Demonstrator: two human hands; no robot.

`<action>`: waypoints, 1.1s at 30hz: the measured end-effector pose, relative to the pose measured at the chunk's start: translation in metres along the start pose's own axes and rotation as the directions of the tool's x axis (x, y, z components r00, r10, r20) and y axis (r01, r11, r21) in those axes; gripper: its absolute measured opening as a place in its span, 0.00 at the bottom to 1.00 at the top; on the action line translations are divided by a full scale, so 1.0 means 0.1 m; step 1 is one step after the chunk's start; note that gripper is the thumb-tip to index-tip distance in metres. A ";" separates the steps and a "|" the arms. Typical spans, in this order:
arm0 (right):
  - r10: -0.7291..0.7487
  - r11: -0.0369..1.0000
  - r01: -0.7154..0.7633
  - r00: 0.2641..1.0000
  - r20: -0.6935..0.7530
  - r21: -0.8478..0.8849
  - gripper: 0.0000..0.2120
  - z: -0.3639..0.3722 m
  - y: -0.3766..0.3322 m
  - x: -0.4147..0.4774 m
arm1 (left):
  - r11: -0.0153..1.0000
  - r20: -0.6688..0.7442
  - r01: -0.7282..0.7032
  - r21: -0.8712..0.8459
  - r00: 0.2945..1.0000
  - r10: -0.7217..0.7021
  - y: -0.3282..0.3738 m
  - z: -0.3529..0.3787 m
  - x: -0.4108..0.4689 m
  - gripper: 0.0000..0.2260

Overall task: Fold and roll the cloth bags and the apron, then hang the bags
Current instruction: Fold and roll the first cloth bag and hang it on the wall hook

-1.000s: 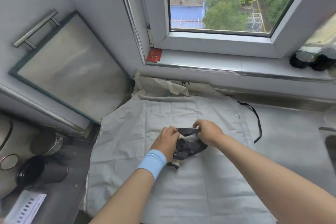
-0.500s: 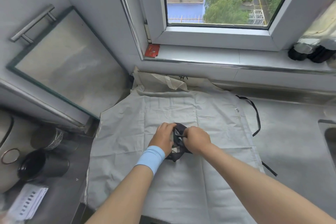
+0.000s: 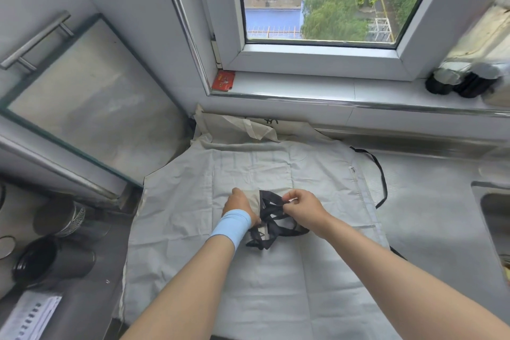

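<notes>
I can read nothing here: print on the red packet left of centre, black marks on the cream bag just below it, and rows on the printed sheet at lower left are all too blurred.

a home kitchen: a grey surface under a window, a sink at right, metal cups at left
</notes>
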State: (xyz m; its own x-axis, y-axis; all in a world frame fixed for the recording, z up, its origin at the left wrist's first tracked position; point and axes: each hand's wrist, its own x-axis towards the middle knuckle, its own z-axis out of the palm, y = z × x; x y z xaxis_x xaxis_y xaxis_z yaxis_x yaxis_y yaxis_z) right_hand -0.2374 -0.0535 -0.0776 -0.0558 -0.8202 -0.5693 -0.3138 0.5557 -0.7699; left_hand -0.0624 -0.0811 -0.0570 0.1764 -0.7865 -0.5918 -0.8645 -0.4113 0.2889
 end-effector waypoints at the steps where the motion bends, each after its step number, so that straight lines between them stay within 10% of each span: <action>1: -0.019 0.999 0.019 1.000 -0.003 -0.051 0.07 -0.01 0.00 0.00 | 1.000 0.012 0.014 0.001 1.000 -0.014 0.01 -0.01 0.00 0.29; 8: -0.188 0.882 0.199 0.980 0.067 -0.427 0.11 -0.12 0.00 0.01 | 0.989 0.144 -0.044 -0.142 0.987 0.065 0.03 -0.05 0.03 0.14; 18: -0.025 0.957 -0.094 0.915 0.404 0.273 0.16 -0.10 -0.07 0.04 | 0.748 0.235 0.055 -0.662 0.962 0.137 -0.14 -0.24 0.08 0.20; 22: -0.031 0.984 -0.048 0.906 0.422 0.174 0.02 -0.04 -0.19 0.02 | 0.723 0.215 0.011 -0.691 0.958 0.191 -0.15 -0.28 0.04 0.26; 29: 0.122 0.962 -0.053 0.961 0.248 -0.269 0.17 0.17 -0.21 0.11 | 0.820 0.039 -0.100 -0.564 0.988 0.148 -0.24 -0.11 0.06 0.44; 33: -0.041 0.659 0.071 0.997 0.058 -0.749 0.11 0.00 -0.29 0.15 | 0.902 0.010 -0.177 -0.394 0.980 0.197 -0.31 0.01 0.11 0.45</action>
State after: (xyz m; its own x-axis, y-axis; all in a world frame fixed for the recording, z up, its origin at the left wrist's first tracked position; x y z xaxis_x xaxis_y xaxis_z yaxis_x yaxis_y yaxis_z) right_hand -0.2291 -0.0821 -0.0641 0.0125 -0.8328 -0.5535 -0.9203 0.2068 -0.3320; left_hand -0.0341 -0.0765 -0.0726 -0.0026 -0.8474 -0.5309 -0.6253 -0.4130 0.6622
